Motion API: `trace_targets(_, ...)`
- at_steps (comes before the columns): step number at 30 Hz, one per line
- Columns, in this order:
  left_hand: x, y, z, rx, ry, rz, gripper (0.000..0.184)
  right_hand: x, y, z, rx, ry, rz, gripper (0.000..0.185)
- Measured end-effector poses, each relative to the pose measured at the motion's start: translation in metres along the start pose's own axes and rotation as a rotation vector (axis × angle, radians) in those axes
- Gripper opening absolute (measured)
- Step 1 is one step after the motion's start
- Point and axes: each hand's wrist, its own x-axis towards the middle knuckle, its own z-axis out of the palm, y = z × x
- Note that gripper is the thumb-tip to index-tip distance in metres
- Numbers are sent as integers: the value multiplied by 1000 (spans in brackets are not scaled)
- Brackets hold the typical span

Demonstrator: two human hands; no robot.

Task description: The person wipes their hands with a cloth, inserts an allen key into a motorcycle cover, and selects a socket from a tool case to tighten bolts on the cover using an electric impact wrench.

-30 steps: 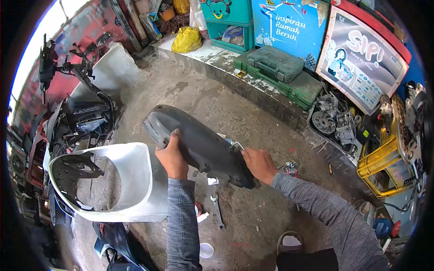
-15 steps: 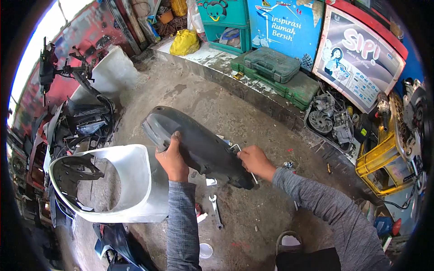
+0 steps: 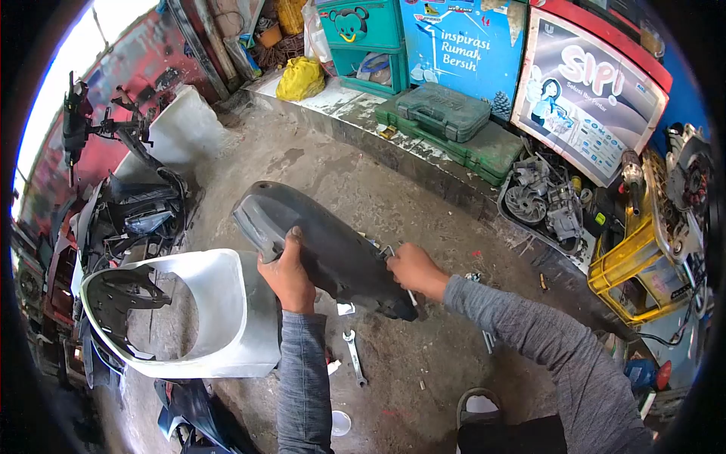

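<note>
A long, dark plastic fender [image 3: 321, 242], apparently from a scooter, is held up at a slant above the floor. My left hand [image 3: 290, 276] grips its left edge, with the thumb lying over the top surface. At the lower right end, my right hand [image 3: 412, 271] is closed around a thin, pale bent rod [image 3: 412, 297]. One tip of the rod shows below the fingers, beside the fender; its exact kind is unclear. Below the fender, an open-end wrench [image 3: 354, 359] lies on the concrete.
A white body panel [image 3: 246, 303] stands left of my left forearm. Dark scooter parts [image 3: 144, 212] lie beyond it. Along the raised ledge are green tool cases [image 3: 446, 113], a tray of engine parts [image 3: 541, 204] and a yellow crate [image 3: 624, 265]. My shoe [image 3: 479, 405] is below.
The whole view has shifted slightly. My right hand, still on the rod, has turned a little and sits closer to the fender. My left hand keeps its grip on the fender.
</note>
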Motion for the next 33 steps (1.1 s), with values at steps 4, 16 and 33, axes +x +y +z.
trace_targets(4,1,-4,-2,28,-4,13,15,-6,2,-3,-132,37,-72,33)
trace_targets(16,-3,-9,1,94,-21,51,18,-8,-9,-13,349,-130,339,27)
trace_targets(33,-26,-2,45,122,-51,164,17,-9,-17,-31,-157,44,134,27)
